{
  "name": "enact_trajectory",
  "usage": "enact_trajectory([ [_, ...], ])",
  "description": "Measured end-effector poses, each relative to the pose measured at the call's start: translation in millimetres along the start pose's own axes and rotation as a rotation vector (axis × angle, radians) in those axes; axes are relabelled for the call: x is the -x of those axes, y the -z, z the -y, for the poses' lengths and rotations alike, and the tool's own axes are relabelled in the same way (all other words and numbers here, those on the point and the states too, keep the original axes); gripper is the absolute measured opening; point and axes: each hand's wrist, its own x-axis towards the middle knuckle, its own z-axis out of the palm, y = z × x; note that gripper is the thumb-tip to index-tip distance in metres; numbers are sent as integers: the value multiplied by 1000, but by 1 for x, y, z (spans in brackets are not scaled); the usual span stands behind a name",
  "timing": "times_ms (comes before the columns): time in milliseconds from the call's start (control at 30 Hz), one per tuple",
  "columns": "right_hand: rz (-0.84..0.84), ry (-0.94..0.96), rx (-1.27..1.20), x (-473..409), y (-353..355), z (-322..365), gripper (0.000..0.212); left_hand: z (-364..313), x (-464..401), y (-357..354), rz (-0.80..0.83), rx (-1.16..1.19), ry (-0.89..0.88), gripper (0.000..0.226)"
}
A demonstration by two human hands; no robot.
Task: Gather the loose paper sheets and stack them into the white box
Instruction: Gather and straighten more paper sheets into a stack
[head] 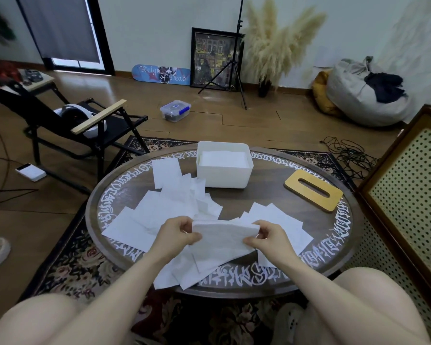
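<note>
Dark wood forms the round low table, its rim ringed with white calligraphic lettering, standing on a dark floral rug. Scattered across the tabletop are loose white paper sheets, overlapping in a fan on the left side and the near edge, with another cluster to the right of the hands. Toward the far side of the table sits the white rectangular plastic box, open at the top, with a layer of white sheets already lying flat inside it. To the right of the box, apart from it, lies a flat yellow wooden lid with an oval slot.

Above the near part of the table both hands hold a gathered stack of white sheets, lifted off the scattered ones. Fingers and thumb of the left hand are curled around the stack's left end, and the right hand pinches its right end the same way. Bare knees frame the bottom of the view.
</note>
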Motion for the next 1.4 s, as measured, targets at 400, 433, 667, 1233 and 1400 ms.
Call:
enact_trajectory([
  [400,-21,-206,-173,-3,-7,-4,7,12,-5,-14,-82,51,83,8],
  [433,-32,-209,-216,-4,-5,0,8,10,-6,-13,-101,89,85,7],
  [667,-42,-162,-300,-22,14,27,9,-18,-23,-5,-105,101,-56,17],
  [1233,-203,-81,-80,-183,36,63,28,-101,-158,23,-175,-345,-139,32],
  [1400,-227,-132,18,-210,35,61,25,-100,-187,19,-207,-410,-87,25],
])
